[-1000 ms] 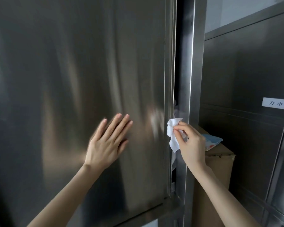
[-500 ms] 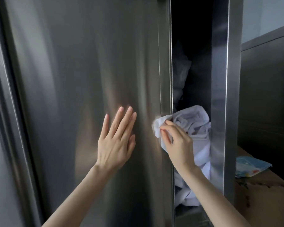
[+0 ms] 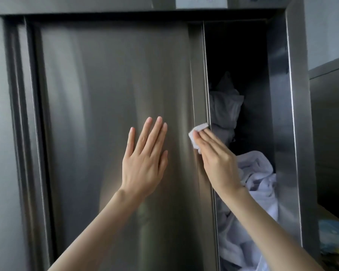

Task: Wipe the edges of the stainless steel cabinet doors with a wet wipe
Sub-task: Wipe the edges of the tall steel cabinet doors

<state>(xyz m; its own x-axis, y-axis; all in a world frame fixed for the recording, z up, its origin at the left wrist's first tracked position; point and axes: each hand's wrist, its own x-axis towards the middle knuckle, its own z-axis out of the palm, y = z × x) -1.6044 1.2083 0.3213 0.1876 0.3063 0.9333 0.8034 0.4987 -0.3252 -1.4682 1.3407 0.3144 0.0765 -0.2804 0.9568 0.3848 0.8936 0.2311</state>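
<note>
observed right hand [image 3: 217, 163] at 3 o'clock of frame centre, fingers nearly straight and close together, pointing toward 11 o'clock, laid flat over a folded wet wipe [image 3: 196, 133]; thumb hidden, so cannot tell any pinch. noted wipe showing white at 11 o'clock of the fingertips, pressed onto the door edge [image 3: 199, 85], the narrow vertical strip at the right side of the cabinet door [image 3: 106, 94], about mid-height of it.

recorded left hand [image 3: 145, 159] at 9 o'clock of the right hand, near but apart; opened wide, palm flat against the door face, fingers pointing to 12–1 o'clock, holding nothing.

found door stopping short of the upright steel frame post [image 3: 294, 114], dark opening between. logged crumpled white linen [image 3: 256, 182] inside the opening, piled from 5 o'clock of the right hand up to 1 o'clock, partly behind the right wrist. saw white label [image 3: 201, 1] at 12 o'clock on the top rail, characters cut off. noted second steel cabinet [image 3: 331, 124] beyond the post at 3 o'clock, and at 4–5 o'clock a blue packet [image 3: 333, 235], blurred, lying on a brown box [image 3: 330, 215].
</note>
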